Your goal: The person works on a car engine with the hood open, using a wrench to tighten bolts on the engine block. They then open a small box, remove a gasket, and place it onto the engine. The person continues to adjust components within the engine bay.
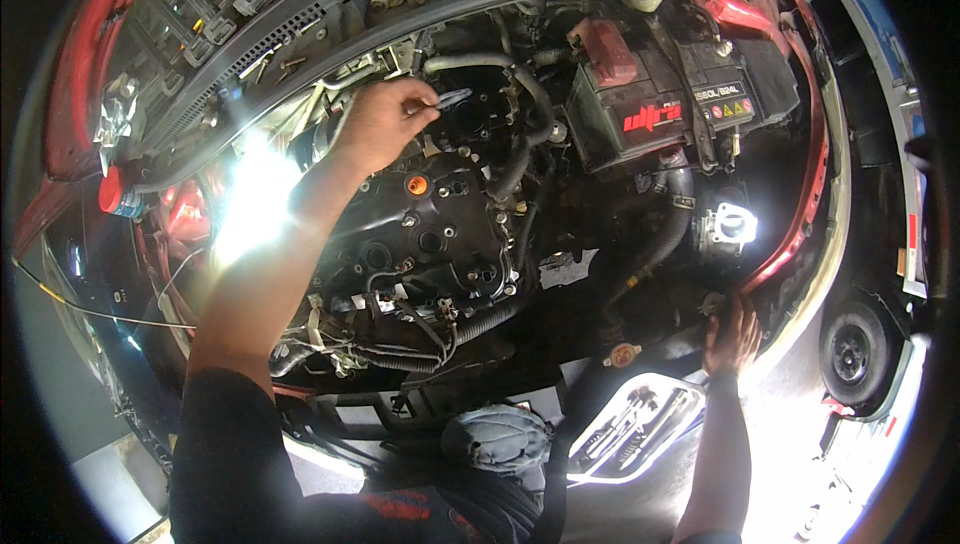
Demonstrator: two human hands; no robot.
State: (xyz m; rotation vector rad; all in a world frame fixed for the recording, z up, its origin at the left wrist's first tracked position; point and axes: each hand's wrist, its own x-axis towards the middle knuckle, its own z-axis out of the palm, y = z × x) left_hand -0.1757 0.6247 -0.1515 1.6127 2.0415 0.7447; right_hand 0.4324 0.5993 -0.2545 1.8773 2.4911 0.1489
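I look down into an open engine bay of a red car. My left hand [385, 122] reaches to the back of the black engine [430, 229] and pinches a small grey part [452, 97] next to a grey hose [470, 62]. An orange cap [417, 185] sits on the engine just below that hand. My right hand [732, 334] rests with fingers spread on the front right edge of the bay, holding nothing, near a round metal cap [622, 354].
A black battery [640, 104] with a red terminal cover [605, 49] stands at the right. A bright work lamp [250, 194] glares on the left. A grey rag [497, 437] and a shiny tool tray [635, 424] lie in front. A wheel [852, 349] sits at the far right.
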